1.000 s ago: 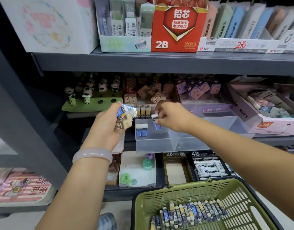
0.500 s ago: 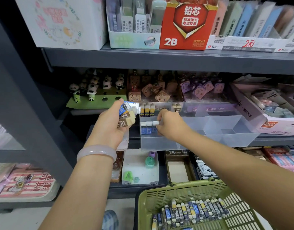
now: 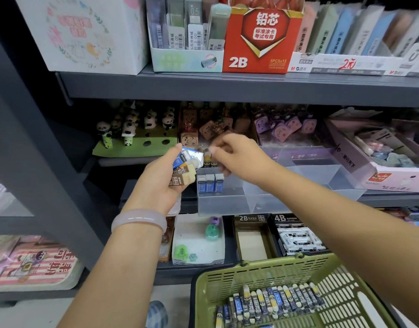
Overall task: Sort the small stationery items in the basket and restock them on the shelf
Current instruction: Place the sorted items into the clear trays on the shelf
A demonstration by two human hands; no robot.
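My left hand (image 3: 156,183) grips a bunch of small erasers (image 3: 185,168) in blue and brown sleeves, held up in front of the middle shelf. My right hand (image 3: 237,155) hovers just to their right with its fingers curled. Its thumb and forefinger tips are right at the end of the top blue eraser, and blur hides whether they hold it. Below that hand, three blue erasers (image 3: 210,183) stand side by side at the left of a clear divided tray (image 3: 263,202). The green basket (image 3: 341,287) at bottom right holds several more sleeved erasers (image 3: 270,301).
Panda figures (image 3: 132,129), brown and purple erasers (image 3: 282,129) fill the shelf behind the tray. A pink box (image 3: 393,178) sits to the right. The shelf above (image 3: 227,86) carries a red 2B lead box (image 3: 260,36). Below are 2B and 4B boxes (image 3: 293,235).
My right hand set a third blue eraser upright in the clear tray, then rose back up to the bunch in my left hand. The left hand stayed put.
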